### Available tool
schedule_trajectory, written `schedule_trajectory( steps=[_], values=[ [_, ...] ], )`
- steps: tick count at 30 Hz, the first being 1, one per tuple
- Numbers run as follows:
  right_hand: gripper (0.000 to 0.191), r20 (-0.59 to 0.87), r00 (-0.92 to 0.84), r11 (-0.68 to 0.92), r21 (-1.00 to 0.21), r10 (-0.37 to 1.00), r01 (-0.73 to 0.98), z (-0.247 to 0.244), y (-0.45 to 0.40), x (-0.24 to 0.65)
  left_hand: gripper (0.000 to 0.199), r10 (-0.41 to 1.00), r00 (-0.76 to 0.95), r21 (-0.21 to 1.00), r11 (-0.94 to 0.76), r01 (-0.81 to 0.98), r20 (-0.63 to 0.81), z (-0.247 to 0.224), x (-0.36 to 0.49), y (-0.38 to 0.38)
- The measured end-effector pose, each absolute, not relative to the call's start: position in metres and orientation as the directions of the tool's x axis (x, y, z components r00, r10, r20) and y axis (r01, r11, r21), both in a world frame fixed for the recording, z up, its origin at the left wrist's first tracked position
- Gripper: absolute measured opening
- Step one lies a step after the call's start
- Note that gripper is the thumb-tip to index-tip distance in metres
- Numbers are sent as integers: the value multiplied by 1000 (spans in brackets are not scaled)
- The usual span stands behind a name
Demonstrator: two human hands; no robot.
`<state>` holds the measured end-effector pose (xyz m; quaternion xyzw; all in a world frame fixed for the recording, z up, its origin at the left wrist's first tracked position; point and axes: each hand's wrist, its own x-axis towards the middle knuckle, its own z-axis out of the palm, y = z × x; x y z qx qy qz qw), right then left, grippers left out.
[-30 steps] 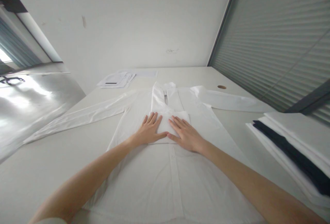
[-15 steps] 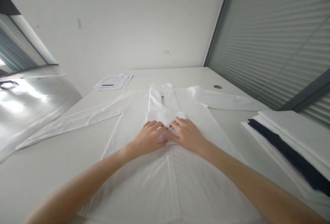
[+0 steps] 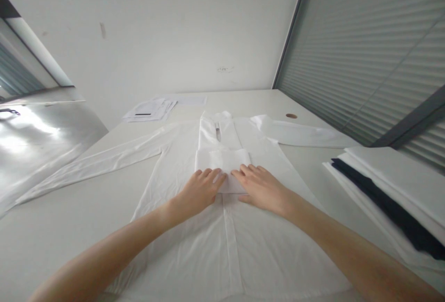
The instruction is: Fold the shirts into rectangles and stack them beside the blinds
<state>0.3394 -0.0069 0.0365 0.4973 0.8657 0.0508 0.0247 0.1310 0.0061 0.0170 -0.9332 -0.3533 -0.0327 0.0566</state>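
Note:
A long-sleeved white button shirt (image 3: pixel 194 237) lies front up on the table, its collar at the far end and its sleeves stretched out to both sides. Across its chest rests a flat white rectangular piece (image 3: pixel 222 156); whether it is part of the shirt or separate I cannot tell. My left hand (image 3: pixel 200 188) lies on the left side of this piece, fingers bent and resting on it. On the right side, my right hand (image 3: pixel 262 186) presses down with fingers spread and thumb apart. Nothing shows gripped in either hand. The button placket (image 3: pixel 231 241) runs below them.
A folded stack of white and dark cloth (image 3: pixel 399 190) sits at the right edge. Papers (image 3: pixel 151 109) lie at the back left. A round cable hole (image 3: pixel 291 116) is at the back right. White wall (image 3: pixel 181 28) and window blinds (image 3: pixel 368 56) border the table (image 3: pixel 243 102).
My hands have moved apart; they were together at the middle of the white piece, thumbs near each other. More of the piece shows between them now. The view has shifted slightly.

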Motion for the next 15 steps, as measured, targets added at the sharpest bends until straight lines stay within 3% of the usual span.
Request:
schedule_trajectory(
  steps=[3, 5, 7, 9, 12, 15],
  values=[
    [49, -16, -325, 323, -63, 946, 944, 43, 1, 356, 54, 747, 653, 104, -664, 740, 120, 22, 117, 12],
    [48, -15, -193, 182, -263, 981, 947, 40, 4, 373, 57, 858, 506, 343, -504, 793, 89, 22, 99, 17],
    [46, -94, -109, 45, -520, 990, 853, 33, 2, 388, 57, 917, 387, 619, -248, 745, -99, 19, 79, 20],
    [48, -248, -76, -135, -731, 966, 669, 23, -4, 400, 67, 877, 363, 805, 45, 591, -315, 15, 60, 20],
    [47, -400, -64, -351, -860, 914, 370, 11, -13, 407, 67, 805, 408, 897, 331, 292, -430, 13, 44, 17],
    [38, -429, -36, -415, -889, 903, 195, 5, -17, 404, 58, 782, 420, 880, 465, 99, -460, 13, 43, 16]
  ],
)
